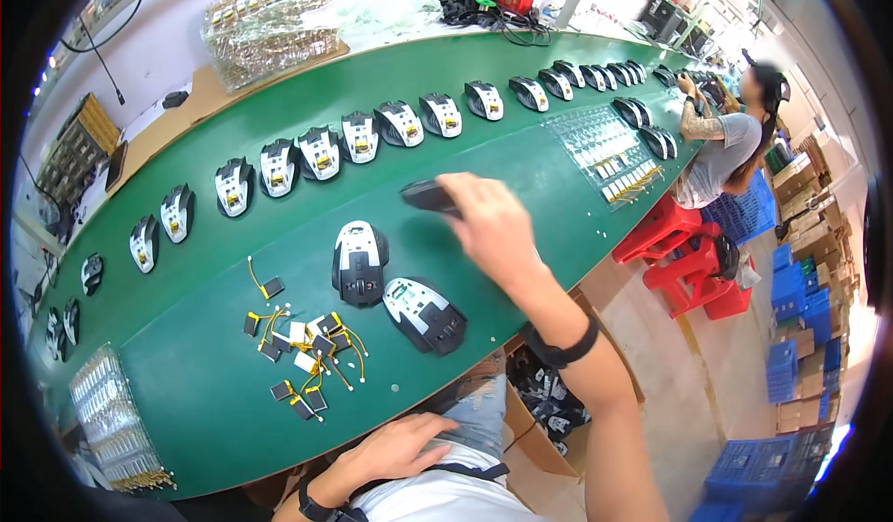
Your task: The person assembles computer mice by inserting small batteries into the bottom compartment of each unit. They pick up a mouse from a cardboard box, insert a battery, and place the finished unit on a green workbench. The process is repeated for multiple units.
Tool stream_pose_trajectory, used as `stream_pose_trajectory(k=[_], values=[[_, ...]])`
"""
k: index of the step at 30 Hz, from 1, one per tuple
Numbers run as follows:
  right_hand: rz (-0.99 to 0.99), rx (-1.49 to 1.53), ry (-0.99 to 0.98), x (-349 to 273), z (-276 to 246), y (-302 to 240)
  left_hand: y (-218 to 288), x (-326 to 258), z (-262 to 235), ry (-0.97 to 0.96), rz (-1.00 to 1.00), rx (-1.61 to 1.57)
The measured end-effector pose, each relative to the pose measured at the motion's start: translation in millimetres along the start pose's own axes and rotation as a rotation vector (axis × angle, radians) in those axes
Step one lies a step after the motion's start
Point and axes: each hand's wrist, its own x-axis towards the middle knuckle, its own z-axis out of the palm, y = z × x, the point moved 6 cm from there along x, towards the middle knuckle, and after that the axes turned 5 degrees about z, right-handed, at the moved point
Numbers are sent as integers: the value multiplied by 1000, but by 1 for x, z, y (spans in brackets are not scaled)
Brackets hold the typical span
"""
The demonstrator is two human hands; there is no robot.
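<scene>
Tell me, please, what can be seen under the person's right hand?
The left part of a dark, rounded piece shows in the grip of the right hand. The hand covers its right end and the green table beneath, so anything there is hidden.

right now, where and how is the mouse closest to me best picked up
Probably by both sides of its black end, from above and the right: the closest mouse lies flat, longer than wide, that end angled right, with the other mouse close at its upper left.
</scene>
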Motion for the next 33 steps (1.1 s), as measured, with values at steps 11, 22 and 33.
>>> stream_pose_trajectory(k=[11, 22, 33], values=[[522, 411, 138, -127, -77, 87, 2, 9, -2, 17, -65, -99], [1822, 258, -666, -668, 142, 211, -55, 7, 43, 278, -826, -1240], [1496, 478, -977, -651, 292, 204, -37, -22, 32, 900, -484, -1630]])
